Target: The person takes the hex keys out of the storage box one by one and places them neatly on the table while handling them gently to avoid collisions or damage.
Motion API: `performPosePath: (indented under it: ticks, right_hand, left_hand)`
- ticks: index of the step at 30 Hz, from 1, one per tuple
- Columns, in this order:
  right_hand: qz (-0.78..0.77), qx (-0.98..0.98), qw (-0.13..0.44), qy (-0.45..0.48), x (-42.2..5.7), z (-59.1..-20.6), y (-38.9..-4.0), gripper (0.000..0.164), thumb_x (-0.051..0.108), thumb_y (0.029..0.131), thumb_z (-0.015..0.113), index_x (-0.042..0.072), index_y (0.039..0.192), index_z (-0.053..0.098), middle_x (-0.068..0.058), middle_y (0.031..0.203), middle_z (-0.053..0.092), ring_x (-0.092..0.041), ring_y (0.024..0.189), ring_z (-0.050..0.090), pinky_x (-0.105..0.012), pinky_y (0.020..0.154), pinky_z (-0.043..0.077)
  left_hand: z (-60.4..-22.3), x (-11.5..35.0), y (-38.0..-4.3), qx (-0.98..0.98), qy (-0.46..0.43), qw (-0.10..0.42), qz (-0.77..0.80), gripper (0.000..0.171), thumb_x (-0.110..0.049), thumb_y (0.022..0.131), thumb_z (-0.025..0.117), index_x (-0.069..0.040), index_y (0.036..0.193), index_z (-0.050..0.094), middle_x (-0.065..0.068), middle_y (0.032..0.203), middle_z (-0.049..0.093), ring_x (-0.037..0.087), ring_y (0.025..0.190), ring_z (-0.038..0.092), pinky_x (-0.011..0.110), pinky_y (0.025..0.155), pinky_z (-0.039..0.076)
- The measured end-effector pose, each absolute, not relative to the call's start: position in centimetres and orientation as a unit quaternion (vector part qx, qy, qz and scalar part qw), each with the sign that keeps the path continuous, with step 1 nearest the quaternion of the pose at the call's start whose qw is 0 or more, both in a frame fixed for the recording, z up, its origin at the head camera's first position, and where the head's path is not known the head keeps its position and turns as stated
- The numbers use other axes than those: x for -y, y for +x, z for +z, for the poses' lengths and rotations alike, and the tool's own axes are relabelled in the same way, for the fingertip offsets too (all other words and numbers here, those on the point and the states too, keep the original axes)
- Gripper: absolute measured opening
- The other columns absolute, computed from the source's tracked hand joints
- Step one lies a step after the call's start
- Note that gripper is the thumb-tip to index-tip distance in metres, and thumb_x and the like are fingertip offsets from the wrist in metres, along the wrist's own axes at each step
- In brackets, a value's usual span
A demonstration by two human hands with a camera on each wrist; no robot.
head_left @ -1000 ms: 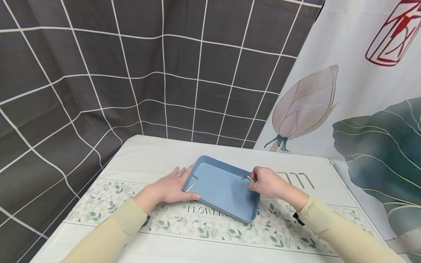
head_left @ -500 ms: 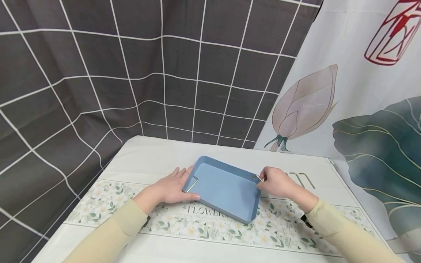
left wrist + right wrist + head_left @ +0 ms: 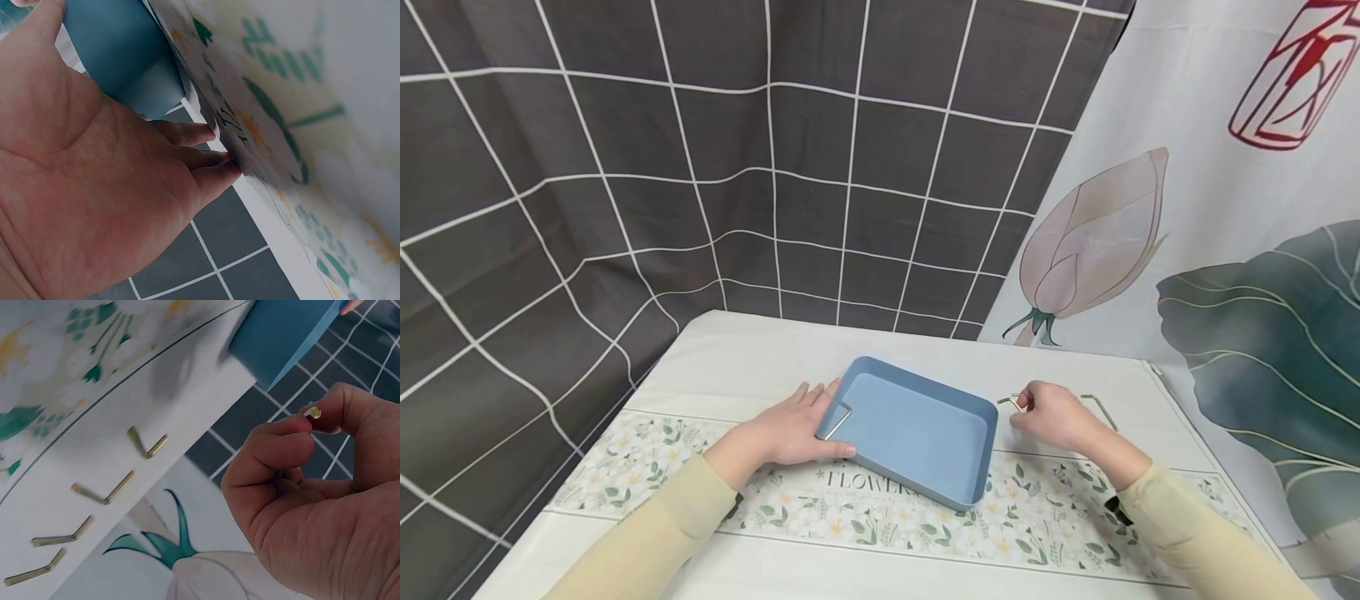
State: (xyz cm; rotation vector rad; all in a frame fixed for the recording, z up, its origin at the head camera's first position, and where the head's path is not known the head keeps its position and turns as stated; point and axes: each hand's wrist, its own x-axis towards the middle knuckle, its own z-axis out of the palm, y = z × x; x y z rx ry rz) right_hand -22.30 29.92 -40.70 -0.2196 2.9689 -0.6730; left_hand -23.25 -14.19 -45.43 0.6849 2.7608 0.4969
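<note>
A blue rectangular tray [image 3: 917,437] lies at an angle on the table, with one L-shaped Allen key [image 3: 838,422] inside near its left end. My left hand [image 3: 790,427] rests against the tray's left end, fingers straight along the outside and the thumb by the front rim. Just right of the tray, my right hand [image 3: 1056,417] pinches another Allen key [image 3: 313,413] between thumb and forefinger. In the right wrist view, several more Allen keys [image 3: 106,489] lie in a row on the table beside this hand; the head view has most of them hidden behind it.
A white tablecloth [image 3: 752,350] with a flowered band covers the table. A dark curtain with white grid lines [image 3: 850,167] hangs behind and to the left. On the right hangs a white curtain with a printed flower bud [image 3: 1090,233].
My right hand has moved right with its Allen key, from above the tray's right part to outside its right rim, over the row of keys. The left hand and tray stay put.
</note>
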Motion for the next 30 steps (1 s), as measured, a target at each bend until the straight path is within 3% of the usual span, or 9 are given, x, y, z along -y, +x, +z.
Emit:
performPosePath:
  ticks: [10,18,30]
  right_hand:
    - [-0.215,-0.975,0.038,-0.048,-32.4,-40.8,-22.6,0.021,0.014,0.094,0.074,-0.003,0.102,0.064,-0.010,0.091,0.068,-0.022,0.073,0.055,-0.036,0.063,0.046]
    - [-0.222,-0.974,0.031,-0.038,-34.6,-40.8,-22.8,0.020,0.014,0.097,0.069,-0.003,0.102,0.061,-0.012,0.092,0.062,-0.023,0.073,0.052,-0.036,0.064,0.043]
    - [-0.211,-0.977,0.024,-0.014,-38.1,-41.2,-23.6,0.023,0.016,0.096,0.067,-0.006,0.103,0.063,-0.016,0.096,0.065,-0.025,0.077,0.054,-0.036,0.064,0.045]
  left_hand:
    - [-45.3,14.1,-23.2,-0.948,0.237,0.126,0.171,0.127,-0.087,0.094,0.063,-0.011,0.181,0.008,0.030,0.179,0.024,0.056,0.166,0.015,0.070,0.131,0.025]
    - [-45.4,14.1,-23.2,-0.948,0.238,0.123,0.172,0.128,-0.087,0.094,0.063,-0.011,0.180,0.008,0.031,0.179,0.024,0.057,0.165,0.015,0.070,0.131,0.025]
    - [-45.3,14.1,-23.2,-0.948,0.237,0.126,0.174,0.126,-0.085,0.095,0.064,-0.012,0.181,0.007,0.030,0.179,0.023,0.056,0.166,0.014,0.070,0.132,0.023]
